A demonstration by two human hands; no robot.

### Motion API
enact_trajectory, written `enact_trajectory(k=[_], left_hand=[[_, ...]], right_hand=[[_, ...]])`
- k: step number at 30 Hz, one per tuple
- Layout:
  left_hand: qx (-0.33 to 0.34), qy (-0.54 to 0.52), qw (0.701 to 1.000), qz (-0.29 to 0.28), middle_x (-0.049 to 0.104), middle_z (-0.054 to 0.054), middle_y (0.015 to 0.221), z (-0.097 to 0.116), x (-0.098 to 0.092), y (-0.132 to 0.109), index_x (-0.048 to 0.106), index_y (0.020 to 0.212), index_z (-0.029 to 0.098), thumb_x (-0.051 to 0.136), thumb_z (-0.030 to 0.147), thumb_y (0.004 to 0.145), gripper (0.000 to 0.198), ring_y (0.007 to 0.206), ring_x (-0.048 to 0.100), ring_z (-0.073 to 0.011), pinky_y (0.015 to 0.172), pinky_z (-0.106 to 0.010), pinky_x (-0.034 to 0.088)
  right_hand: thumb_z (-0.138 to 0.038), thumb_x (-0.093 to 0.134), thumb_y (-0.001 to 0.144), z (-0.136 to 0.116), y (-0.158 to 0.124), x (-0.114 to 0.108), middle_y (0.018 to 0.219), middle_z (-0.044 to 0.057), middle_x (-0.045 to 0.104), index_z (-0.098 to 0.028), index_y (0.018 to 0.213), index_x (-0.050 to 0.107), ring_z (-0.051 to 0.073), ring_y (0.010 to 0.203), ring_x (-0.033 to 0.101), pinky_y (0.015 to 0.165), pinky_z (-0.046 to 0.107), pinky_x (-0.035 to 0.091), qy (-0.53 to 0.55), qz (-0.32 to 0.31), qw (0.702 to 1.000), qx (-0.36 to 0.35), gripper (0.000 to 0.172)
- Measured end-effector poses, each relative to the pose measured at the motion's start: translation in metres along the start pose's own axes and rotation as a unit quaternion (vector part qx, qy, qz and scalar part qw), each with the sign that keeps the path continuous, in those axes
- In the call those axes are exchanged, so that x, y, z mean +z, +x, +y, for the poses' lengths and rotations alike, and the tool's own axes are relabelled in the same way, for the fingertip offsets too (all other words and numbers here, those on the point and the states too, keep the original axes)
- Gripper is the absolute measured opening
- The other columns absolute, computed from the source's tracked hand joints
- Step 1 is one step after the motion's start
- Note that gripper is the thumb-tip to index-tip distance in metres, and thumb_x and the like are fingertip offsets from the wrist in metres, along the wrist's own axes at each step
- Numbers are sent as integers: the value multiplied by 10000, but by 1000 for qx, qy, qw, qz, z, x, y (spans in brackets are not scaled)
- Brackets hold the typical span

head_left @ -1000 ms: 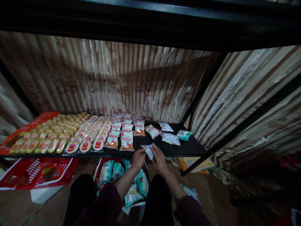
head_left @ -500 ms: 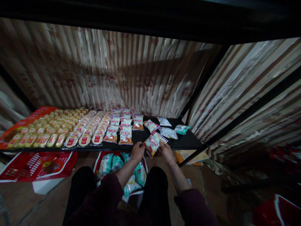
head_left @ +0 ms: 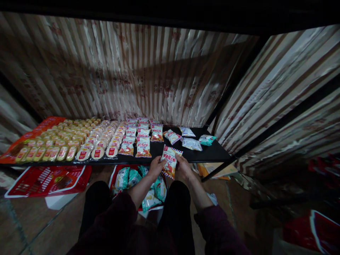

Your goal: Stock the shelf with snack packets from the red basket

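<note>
Between my two hands is a white and orange snack bag (head_left: 169, 161) with red lettering, held above the front edge of the black shelf (head_left: 191, 154). My left hand (head_left: 156, 167) is closed on its left side, and my right hand (head_left: 183, 168) grips its right side. Matching snack bags (head_left: 143, 146) lie in columns on the shelf, to the left of my hands. One more matching bag (head_left: 172, 136) lies askew just beyond the held one. Two pale bags (head_left: 191, 144) rest face down near it, with a green bag (head_left: 207, 140) at their right.
Round packaged cakes (head_left: 97, 152) and small yellow packaged cakes (head_left: 62, 153) fill the shelf's left part. Below, a red basket (head_left: 111, 177) holds several green bags between my knees. Another red basket (head_left: 77, 184) stands at lower left. A black post (head_left: 236, 156) bounds the right side.
The held snack bag has turned from a slant to nearly upright, and my left hand has come onto its left edge. The view has shifted slightly.
</note>
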State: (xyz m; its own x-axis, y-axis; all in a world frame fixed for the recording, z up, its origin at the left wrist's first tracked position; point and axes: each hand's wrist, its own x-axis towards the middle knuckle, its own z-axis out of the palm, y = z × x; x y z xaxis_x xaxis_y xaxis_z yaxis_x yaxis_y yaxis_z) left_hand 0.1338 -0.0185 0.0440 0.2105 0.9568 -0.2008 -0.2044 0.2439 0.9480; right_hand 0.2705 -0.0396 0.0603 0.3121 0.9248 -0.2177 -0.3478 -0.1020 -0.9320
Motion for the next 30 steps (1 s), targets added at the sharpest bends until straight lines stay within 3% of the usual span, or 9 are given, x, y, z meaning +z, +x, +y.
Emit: enact_trajectory(k=[5, 10, 22, 30], left_hand=[[10, -50, 998, 37, 732, -70, 912, 3, -6, -7, 666, 920, 151, 726, 357, 709, 301, 853, 676, -204, 782, -305, 513], [25, -78, 994, 78, 723, -66, 927, 8, -10, -6, 637, 932, 156, 713, 375, 706, 324, 839, 671, -188, 789, -300, 511], [26, -59, 991, 114, 712, -64, 843, 15, -28, -11, 659, 808, 154, 709, 488, 668, 365, 817, 668, -210, 734, -298, 504], [28, -27, 990, 139, 703, -44, 799, 15, -31, -12, 628, 864, 170, 708, 413, 689, 310, 797, 663, -200, 745, -306, 491]], right_hand=[[-573, 706, 670, 14, -8, 6, 900, 39, 740, -219, 968, 636, 221, 788, 692, 664, 328, 546, -8, -17, 1000, 14, 468], [-491, 779, 625, 20, -26, 19, 957, 26, 734, -235, 1027, 632, 210, 842, 690, 718, 311, 548, 18, -77, 997, 19, 499], [-436, 803, 611, 31, -32, 36, 948, 24, 736, -231, 1010, 647, 228, 862, 691, 748, 343, 554, 70, -62, 995, 22, 475], [-411, 815, 597, 30, -42, 46, 925, 27, 739, -218, 1016, 652, 224, 854, 690, 756, 338, 547, 68, -74, 995, 19, 489]])
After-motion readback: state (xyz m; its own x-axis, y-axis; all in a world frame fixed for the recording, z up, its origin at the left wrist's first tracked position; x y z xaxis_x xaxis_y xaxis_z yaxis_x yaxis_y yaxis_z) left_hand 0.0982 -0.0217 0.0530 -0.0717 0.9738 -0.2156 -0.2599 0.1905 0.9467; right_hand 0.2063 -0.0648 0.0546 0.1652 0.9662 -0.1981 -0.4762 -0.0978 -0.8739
